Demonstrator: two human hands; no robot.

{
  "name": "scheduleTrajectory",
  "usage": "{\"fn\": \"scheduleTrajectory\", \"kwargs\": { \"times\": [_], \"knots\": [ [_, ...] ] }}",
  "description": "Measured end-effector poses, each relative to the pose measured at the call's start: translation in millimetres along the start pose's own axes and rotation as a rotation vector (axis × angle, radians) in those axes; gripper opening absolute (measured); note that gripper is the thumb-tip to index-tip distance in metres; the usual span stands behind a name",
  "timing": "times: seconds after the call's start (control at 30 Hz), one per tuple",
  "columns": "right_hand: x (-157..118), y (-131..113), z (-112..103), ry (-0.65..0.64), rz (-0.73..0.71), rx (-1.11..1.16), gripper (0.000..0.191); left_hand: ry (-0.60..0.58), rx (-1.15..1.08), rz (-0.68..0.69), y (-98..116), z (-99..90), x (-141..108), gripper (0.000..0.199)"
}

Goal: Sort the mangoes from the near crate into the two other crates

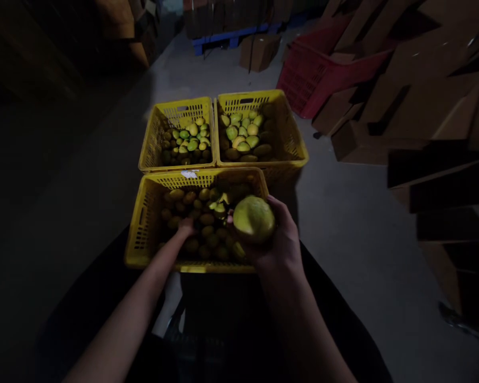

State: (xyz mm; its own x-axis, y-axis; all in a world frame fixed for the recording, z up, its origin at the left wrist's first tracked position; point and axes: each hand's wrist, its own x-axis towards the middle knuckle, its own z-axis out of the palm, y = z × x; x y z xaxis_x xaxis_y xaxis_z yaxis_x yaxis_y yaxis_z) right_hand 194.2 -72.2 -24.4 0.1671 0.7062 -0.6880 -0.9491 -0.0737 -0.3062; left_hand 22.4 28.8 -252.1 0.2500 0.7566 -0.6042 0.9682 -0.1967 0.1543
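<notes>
My right hand is closed round a large green-yellow mango, held up over the right side of the near yellow crate. My left hand reaches down into that same crate, among the many mangoes inside. Its fingers are in shadow and partly hidden, so whether they grip a fruit does not show. Some brighter, yellow-green fruit lies in a patch of light between the two hands.
Behind the near crate stand two more yellow crates, a left one and a right one, both holding mangoes. A red crate and cardboard boxes crowd the right side. Farther back are a small carton and a blue pallet.
</notes>
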Motion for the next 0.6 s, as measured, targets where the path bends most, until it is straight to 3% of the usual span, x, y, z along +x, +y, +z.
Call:
{"fn": "scheduleTrajectory", "kwargs": {
  "times": [0.07, 0.17, 0.27, 0.33, 0.43, 0.6],
  "knots": [
    [-0.2, 3.3, 1.3, -0.020, 0.020, -0.033, 0.013, 0.076, -0.009, 0.013, -7.3, -21.3, -5.3, 0.054],
    [0.7, 12.0, 5.1, -0.033, 0.061, -0.055, 0.012, 0.223, -0.039, 0.104, -12.9, -69.8, -25.9, 0.058],
    [3.1, 23.5, 8.1, -0.098, 0.091, -0.080, 0.012, 0.438, -0.159, 0.302, -9.2, -119.2, -64.9, 0.054],
    [5.1, 30.3, 8.2, -0.159, 0.102, -0.117, 0.012, 0.608, -0.314, 0.448, -2.1, -139.8, -97.5, 0.051],
    [7.4, 36.8, 5.6, -0.210, 0.087, -0.149, 0.011, 0.759, -0.599, 0.572, 11.9, -144.6, -141.9, 0.048],
    [9.0, 41.9, 1.8, -0.250, 0.013, -0.231, 0.013, 0.785, -0.925, 0.727, 29.5, -122.1, -175.3, 0.049]
  ]
}}
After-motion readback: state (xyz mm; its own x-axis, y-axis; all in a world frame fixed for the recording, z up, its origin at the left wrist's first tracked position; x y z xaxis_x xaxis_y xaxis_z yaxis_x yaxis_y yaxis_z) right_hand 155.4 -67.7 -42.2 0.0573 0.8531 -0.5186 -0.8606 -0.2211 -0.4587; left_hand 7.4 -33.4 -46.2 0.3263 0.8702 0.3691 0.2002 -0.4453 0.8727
